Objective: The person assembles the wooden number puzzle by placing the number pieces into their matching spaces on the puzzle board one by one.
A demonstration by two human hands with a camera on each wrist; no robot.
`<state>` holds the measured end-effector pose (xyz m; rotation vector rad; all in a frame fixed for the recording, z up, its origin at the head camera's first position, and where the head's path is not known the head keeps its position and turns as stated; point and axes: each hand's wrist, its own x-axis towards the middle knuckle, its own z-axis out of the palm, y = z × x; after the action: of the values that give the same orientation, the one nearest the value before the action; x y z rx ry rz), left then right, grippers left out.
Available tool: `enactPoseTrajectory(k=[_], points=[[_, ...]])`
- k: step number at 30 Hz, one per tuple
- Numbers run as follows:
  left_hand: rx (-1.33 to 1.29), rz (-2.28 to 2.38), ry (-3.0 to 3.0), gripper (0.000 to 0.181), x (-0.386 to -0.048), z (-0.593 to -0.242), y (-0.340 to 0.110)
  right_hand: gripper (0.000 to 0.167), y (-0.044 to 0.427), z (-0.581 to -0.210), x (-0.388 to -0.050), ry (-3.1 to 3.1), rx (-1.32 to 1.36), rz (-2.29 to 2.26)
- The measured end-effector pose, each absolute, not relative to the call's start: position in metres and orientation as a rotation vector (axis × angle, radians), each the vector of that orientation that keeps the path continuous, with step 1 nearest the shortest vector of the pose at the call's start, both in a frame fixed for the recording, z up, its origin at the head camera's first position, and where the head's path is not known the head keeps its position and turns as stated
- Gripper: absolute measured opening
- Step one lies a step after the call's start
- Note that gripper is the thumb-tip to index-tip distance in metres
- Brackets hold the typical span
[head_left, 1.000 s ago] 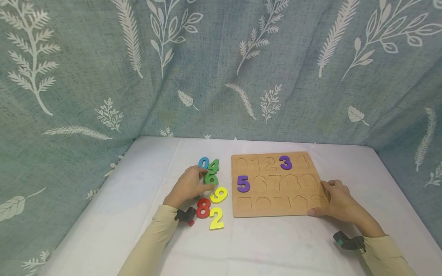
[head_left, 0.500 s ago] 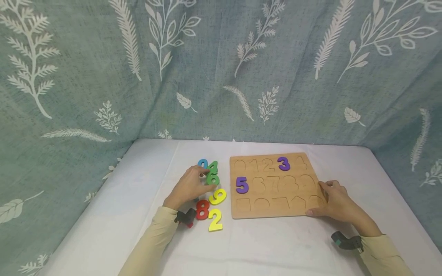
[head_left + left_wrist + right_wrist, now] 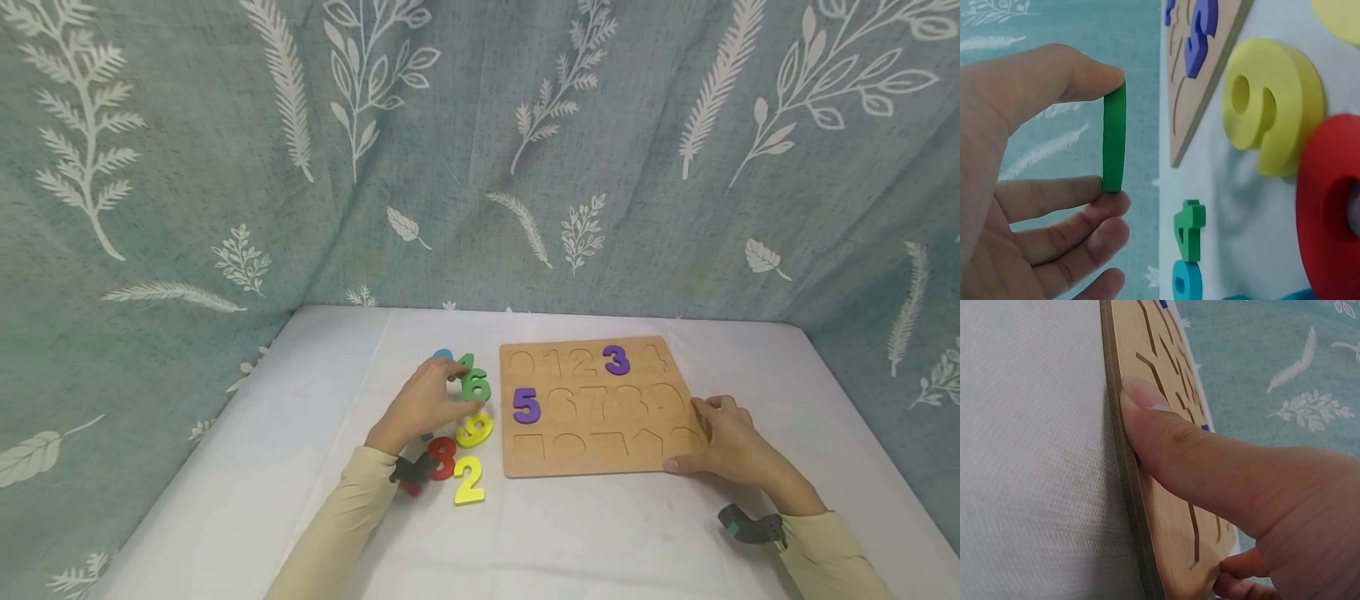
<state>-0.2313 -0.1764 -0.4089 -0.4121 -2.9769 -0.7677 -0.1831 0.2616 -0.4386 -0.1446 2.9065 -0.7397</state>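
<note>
My left hand pinches a green number 6 between thumb and fingers. In the left wrist view the green piece shows edge-on, raised off the table. Beneath and around that hand lie a green 4, a blue 0, a yellow 9, a red 8 and a yellow 2. At the near right corner of the wooden number board, my right hand grips its edges, the thumb on the front edge. A purple 3 and a purple 5 sit in the board.
The board has several outlined recesses for numbers and shapes. White cloth covers the table, and a leaf-patterned curtain hangs behind and at the sides. Another red piece is partly hidden under my left wrist.
My left hand has lifted the green 6 and moved a little to the right with it, toward the board. The right hand keeps its hold on the board's corner.
</note>
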Motion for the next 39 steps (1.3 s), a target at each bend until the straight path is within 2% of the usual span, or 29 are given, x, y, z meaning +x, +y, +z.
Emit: enactPoseTrajectory(k=[10,19,39], points=[[-0.442,-0.749,-2.982,0.062,-0.233,-0.404,-0.161,0.132,0.264,-0.441,-0.184,2.894,-0.136,-0.745],[-0.617,-0.79,-2.906,0.058,-0.239,-0.398,-0.146,0.132,0.264,-0.442,-0.185,2.895,-0.123,-0.748],[-0.694,-0.818,-2.921,0.061,-0.249,-0.396,-0.114,0.13,0.263,-0.442,-0.185,2.908,-0.141,-0.747]])
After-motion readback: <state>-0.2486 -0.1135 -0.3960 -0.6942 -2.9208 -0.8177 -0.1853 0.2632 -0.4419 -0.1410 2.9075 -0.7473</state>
